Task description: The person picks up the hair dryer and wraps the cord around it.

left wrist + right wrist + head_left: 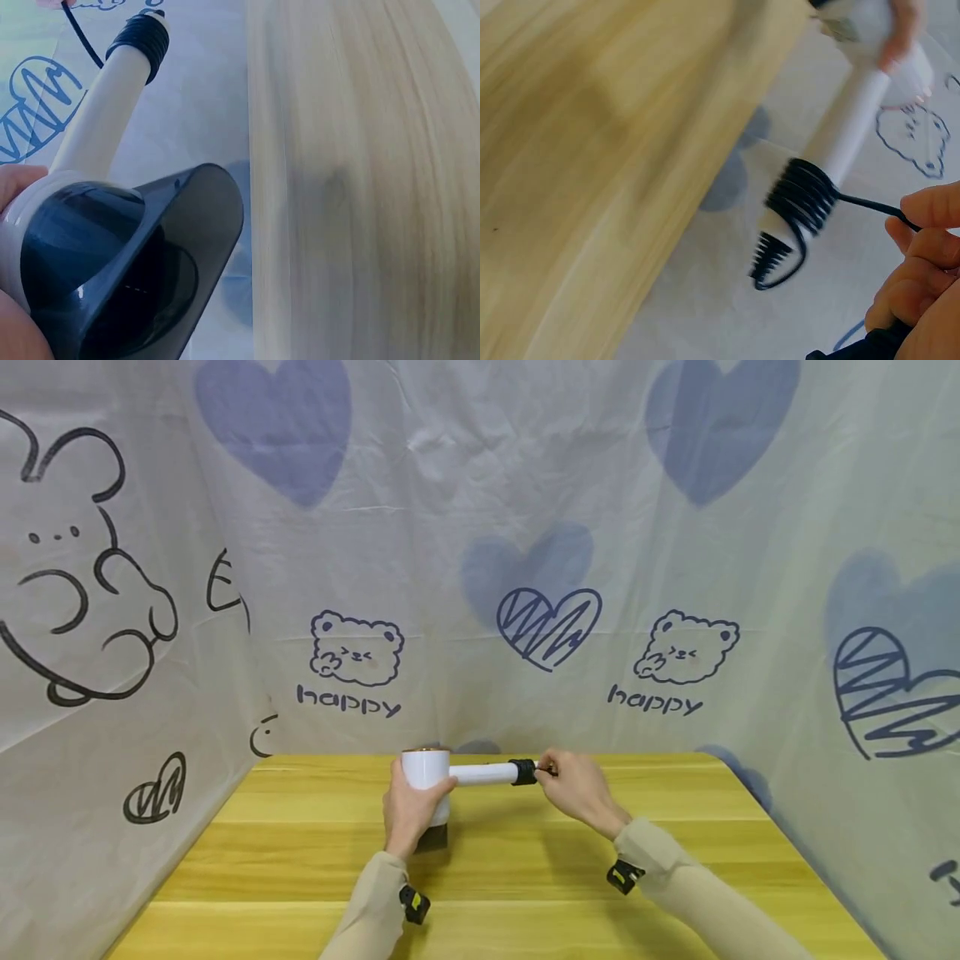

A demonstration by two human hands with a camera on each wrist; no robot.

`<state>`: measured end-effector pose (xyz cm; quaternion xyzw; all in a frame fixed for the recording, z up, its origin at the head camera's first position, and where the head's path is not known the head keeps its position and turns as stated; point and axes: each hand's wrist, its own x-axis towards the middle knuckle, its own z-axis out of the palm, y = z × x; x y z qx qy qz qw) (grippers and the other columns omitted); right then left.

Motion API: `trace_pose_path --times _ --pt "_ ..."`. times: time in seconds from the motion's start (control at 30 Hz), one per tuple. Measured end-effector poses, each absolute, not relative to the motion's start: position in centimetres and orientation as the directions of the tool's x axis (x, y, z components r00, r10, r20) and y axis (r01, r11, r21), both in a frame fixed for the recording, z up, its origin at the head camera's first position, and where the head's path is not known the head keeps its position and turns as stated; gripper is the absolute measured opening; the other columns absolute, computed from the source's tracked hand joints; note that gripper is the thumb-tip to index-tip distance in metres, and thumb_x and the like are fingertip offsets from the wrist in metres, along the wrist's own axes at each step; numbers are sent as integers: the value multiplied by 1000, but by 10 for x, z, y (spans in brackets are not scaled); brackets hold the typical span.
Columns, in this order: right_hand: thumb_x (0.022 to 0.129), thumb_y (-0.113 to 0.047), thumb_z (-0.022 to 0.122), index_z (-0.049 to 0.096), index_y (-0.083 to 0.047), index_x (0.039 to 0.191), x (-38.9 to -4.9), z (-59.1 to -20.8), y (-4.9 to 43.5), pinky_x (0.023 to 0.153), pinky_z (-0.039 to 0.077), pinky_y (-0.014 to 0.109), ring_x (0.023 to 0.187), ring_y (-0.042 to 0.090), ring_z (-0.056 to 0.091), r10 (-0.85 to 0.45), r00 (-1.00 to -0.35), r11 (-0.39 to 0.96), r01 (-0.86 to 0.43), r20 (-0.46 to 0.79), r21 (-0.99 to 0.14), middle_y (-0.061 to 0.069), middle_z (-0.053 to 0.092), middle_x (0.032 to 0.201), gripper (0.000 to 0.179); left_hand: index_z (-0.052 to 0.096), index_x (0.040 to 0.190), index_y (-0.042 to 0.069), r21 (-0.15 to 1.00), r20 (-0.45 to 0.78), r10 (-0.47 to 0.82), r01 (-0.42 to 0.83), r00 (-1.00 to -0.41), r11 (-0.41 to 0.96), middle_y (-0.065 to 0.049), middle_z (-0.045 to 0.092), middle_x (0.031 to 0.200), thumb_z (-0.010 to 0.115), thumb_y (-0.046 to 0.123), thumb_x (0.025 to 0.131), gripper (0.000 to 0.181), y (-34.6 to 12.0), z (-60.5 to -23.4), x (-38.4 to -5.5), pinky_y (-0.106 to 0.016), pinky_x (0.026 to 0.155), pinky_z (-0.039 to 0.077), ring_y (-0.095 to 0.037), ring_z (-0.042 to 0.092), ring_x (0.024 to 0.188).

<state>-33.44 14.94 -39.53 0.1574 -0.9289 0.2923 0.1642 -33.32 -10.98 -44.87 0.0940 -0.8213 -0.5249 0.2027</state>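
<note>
A white hair dryer is held over the table by my left hand, which grips its barrel. Its dark, see-through nozzle points down toward me. The white handle reaches out to the right. Several turns of black cord are wound round the handle near its end, where a ribbed cord sleeve sticks out. Just past that end, my right hand pinches the cord between thumb and finger, and a short taut stretch runs from the coil to it. More black cord lies under the right palm.
A yellow wood-grain table lies under both hands. Behind it and at the sides hangs a pale cloth printed with hearts and bears. Each wrist bears a small black device, on the left and the right.
</note>
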Motion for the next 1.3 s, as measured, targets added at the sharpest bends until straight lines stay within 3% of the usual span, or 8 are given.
trace_pose_path --times 0.23,0.47,0.7,0.83,1.0,1.2,1.3 --pt "98 -20 55 68 -12 99 -329 -410 152 42 29 22 43 7 37 -250 -884 759 -432 396 -487 -6 51 58 16 40 140 14 935 202 -407 52 -891 350 -15 63 113 85 42 70 88 -109 -449 -335 -41 78 54 -30 62 96" --pt "102 -10 46 63 -6 119 -326 -426 164 48 34 21 49 6 37 -402 -866 648 -498 296 -577 -3 57 69 24 36 145 14 978 118 -395 38 -911 204 -15 58 121 85 42 70 94 -106 -451 -339 -40 79 55 -31 60 101" --pt "102 -4 44 53 -5 136 -335 -438 176 54 46 25 68 22 58 -482 -864 502 -409 146 -762 9 68 90 36 39 141 14 996 54 -378 23 -924 85 -13 56 122 85 38 71 87 -107 -453 -340 -36 78 54 -29 59 100" --pt "100 -5 50 64 -3 125 -339 -443 177 58 52 28 75 28 65 -456 -884 508 -352 102 -786 16 71 95 28 40 139 12 999 30 -343 20 -939 33 -13 55 122 85 38 72 85 -106 -453 -339 -35 76 54 -29 60 98" --pt "98 -13 58 73 -2 102 -344 -446 176 51 50 24 61 16 62 -406 -911 568 -313 73 -761 18 71 85 19 41 137 11 1000 19 -316 17 -949 10 -14 55 122 85 38 72 82 -104 -452 -336 -35 74 56 -28 61 96" --pt "96 -22 63 73 3 83 -350 -449 181 43 36 19 48 8 46 -390 -921 585 -254 8 -771 18 67 69 30 40 140 11 1000 18 -295 19 -955 0 -14 54 124 84 36 73 84 -105 -452 -334 -36 76 55 -29 60 98" --pt "97 -25 62 73 5 83 -353 -450 187 42 35 20 47 8 44 -409 -912 572 -243 -16 -784 18 66 66 34 40 139 11 1000 17 -284 19 -959 -3 -14 54 124 84 37 73 83 -106 -454 -333 -36 76 55 -29 60 97"
